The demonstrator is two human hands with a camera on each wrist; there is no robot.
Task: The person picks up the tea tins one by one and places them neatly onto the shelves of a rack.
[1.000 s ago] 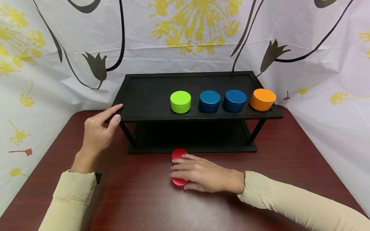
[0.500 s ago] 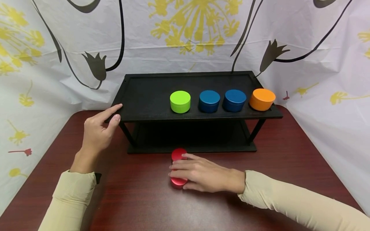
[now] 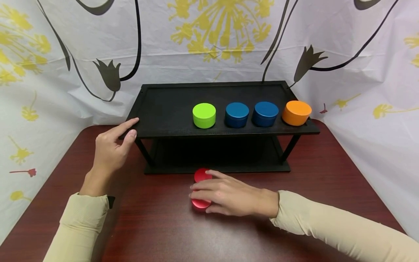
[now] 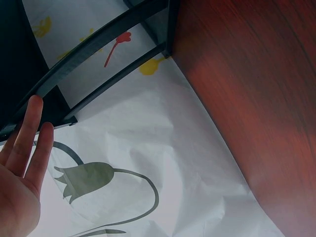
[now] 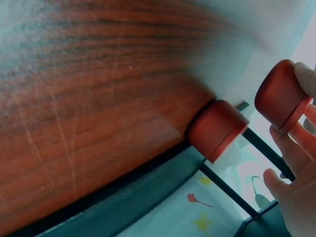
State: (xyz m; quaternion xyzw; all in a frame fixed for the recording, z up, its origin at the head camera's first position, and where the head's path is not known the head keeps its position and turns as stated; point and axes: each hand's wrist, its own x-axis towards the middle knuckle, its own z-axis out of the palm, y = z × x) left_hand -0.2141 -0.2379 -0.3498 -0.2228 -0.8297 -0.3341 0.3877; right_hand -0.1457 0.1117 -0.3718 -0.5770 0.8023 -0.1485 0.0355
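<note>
My left hand [image 3: 112,147] rests at the left front corner of a black two-tier shelf [image 3: 170,105], index finger and thumb at its upper board. In the left wrist view its fingers [image 4: 33,123] look straight against the shelf's edge. My right hand [image 3: 229,196] pinches a round red tin [image 3: 200,204] between thumb and fingers, in front of the shelf. In the right wrist view this held red tin [image 5: 279,96] shows on its side profile. A second red tin [image 3: 202,174] stands just beyond it, close to the lower board's front edge, partly behind my fingers.
Along the upper board's front stand a lime green tin [image 3: 204,115], two blue tins [image 3: 237,115] and an orange tin [image 3: 297,113] at the right end. The reddish wood table [image 3: 157,225] runs back to a white flowered cloth [image 3: 196,69] around it.
My right hand has shifted slightly forward and left, the near red tin moving with it. The left hand, the shelf and the other tins stay where they were.
</note>
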